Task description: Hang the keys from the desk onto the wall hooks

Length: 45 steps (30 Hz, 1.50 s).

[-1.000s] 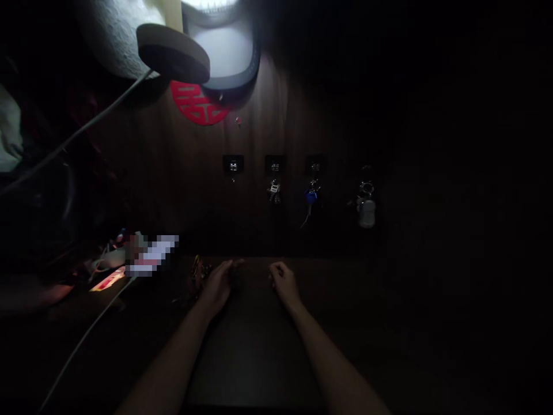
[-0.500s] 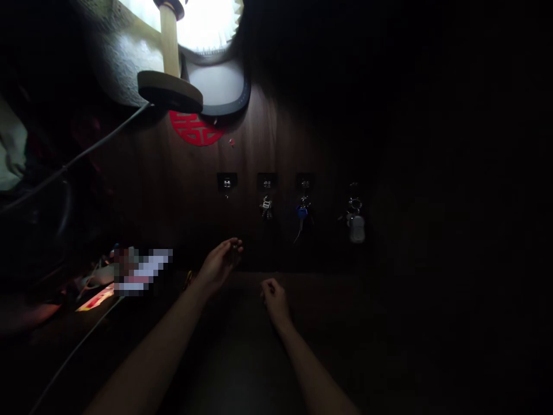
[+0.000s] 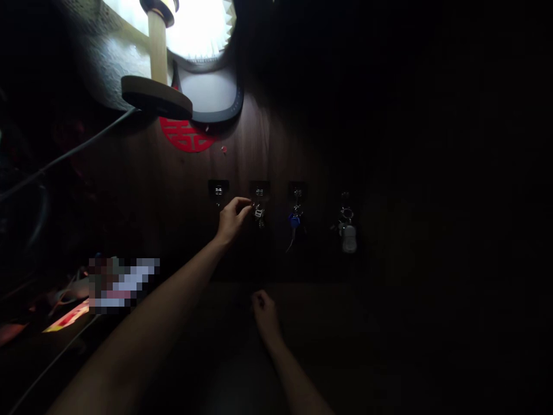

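My left hand (image 3: 232, 219) reaches up to the wall beside the second hook (image 3: 259, 192) from the left. Its thumb and forefinger are slightly apart, their tips right by a small bunch of silver keys (image 3: 259, 214) hanging there; in the dim light I cannot see clear contact. Low in the middle, my right hand (image 3: 265, 314) stays curled into a loose fist, with nothing visible in it. A blue key bunch (image 3: 294, 221) hangs from the third hook (image 3: 298, 192). Keys with a grey fob (image 3: 348, 238) hang farther right. The leftmost hook (image 3: 218, 190) bears no keys.
A bright lamp (image 3: 201, 29) with a wooden stem (image 3: 158, 55) and round base (image 3: 156, 98) is at upper left, its white cable (image 3: 86, 143) running left. Behind it are a grey-white panel (image 3: 209, 92) and a red paper cutout (image 3: 186, 137). The right side is dark.
My left hand has moved up and right from below the hooks to the silver keys. The right hand keeps its curled pose. The whole view has shifted slightly.
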Tool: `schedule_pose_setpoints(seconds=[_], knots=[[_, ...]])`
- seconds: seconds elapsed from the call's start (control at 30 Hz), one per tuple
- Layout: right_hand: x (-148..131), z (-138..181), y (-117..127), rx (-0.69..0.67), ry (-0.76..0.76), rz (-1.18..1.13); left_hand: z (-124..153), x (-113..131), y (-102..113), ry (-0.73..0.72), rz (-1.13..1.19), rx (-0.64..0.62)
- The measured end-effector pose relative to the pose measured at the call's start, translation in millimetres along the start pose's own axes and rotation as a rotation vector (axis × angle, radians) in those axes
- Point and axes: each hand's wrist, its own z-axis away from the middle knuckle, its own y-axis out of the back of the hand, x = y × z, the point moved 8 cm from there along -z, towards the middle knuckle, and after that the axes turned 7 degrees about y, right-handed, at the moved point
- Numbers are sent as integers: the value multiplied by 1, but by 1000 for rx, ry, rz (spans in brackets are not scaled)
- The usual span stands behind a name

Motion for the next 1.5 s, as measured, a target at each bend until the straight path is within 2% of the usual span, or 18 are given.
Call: schedule_pose_setpoints(seconds=[0.1, 0.23, 0.33, 0.5, 0.63, 0.8, 0.9, 1.2, 1.37, 1.5], knots=[[2, -1, 0, 3, -5, 29, -7, 10, -9, -79, -120, -37], [3, -1, -1, -11, -6, 39, -12, 9, -16, -114, -201, -79], [2, 0, -2, -16, -4, 21, -12, 5, -16, -119, -200, -101], [3, -1, -5, -35, -21, 6, -13, 4, -9, -119, -165, -62], [3, -1, -4, -28, -12, 44, -14, 4, -19, -148, -209, -159], [2, 0, -4, -36, -8, 38, -14, -5, -18, -100, -163, -132], [4, 1, -4, -33, -19, 41, -8, -20, -19, -18, -105, -115], [-1, 1, -3, -51, 1, 22, 41, -79, -25, 278, 211, -120], [-2, 3, -3, -57, -16, 7, 94, -107, -22, 456, 245, -145], [-2, 4, -2, -56, -16, 26, 146, -119, -14, 463, 166, -182]])
